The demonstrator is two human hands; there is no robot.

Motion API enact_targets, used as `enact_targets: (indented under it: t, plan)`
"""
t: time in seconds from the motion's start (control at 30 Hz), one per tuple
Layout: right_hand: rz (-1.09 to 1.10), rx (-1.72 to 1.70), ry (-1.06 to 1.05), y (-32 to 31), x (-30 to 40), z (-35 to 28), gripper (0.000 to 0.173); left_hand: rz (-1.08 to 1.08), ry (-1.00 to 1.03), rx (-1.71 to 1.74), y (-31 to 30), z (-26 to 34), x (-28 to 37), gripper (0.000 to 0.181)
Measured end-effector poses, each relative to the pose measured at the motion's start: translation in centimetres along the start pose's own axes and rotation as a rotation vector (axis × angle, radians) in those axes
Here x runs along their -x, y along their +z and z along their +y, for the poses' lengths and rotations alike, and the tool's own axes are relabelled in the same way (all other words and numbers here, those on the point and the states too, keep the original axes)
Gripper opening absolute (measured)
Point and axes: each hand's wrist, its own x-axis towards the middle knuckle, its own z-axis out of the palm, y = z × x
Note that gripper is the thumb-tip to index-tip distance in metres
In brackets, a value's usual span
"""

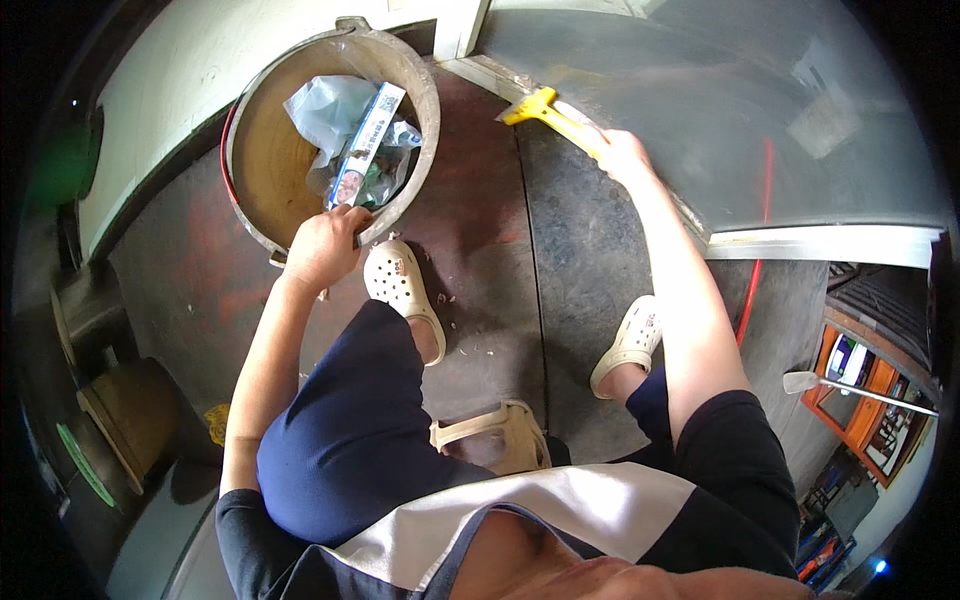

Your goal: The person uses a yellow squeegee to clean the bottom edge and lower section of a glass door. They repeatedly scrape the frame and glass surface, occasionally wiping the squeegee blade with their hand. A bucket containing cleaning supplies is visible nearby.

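Observation:
My left hand (324, 244) grips the near rim of a round bucket (426, 127), fingers curled over the edge. Inside the bucket lie crumpled clear plastic bags (330, 109) and a long narrow white-and-blue carton (366, 146) bearing print. My right hand (628, 156) is closed around the handle of a yellow scraper (559, 118). Its wide head points left, towards the bucket, beside the pale edge of a grey panel (675, 97). The blade looks apart from the bucket.
My cream clogs (395, 277) stand on the dark floor (487, 315), among small pale scraps. A beige stool-like frame (517, 435) sits between my legs. A red hose or cord (750, 300) runs at the right, near an orange-framed cabinet (855, 405). A white wall (165, 97) curves behind the bucket.

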Motion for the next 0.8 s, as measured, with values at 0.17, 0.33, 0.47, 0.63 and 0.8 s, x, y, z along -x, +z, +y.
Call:
enact_targets:
  t: [0.17,0.33,0.47,0.63,0.8]
  plan:
    - [-0.072,-0.258,0.095,-1.8,2.0,6.1,0.045,-0.003,-0.008,-0.017,-0.1,0.0,0.2,0.033]
    - [-0.076,-0.22,0.09,-1.8,1.9,5.7,0.05,0.061,0.055,-0.047,0.4,-0.5,0.2,0.024]
    - [-0.002,-0.365,0.132,0.0,2.0,6.4,0.048,0.004,0.005,-0.007,0.0,0.1,0.1,0.032]
    - [0.14,-0.194,-0.004,4.1,2.3,7.0,0.04,0.006,0.006,-0.023,0.1,0.0,0.0,0.033]
    - [0.416,0.091,-0.174,5.1,4.7,2.6,0.034,-0.002,0.008,-0.006,0.2,-0.4,0.1,0.032]
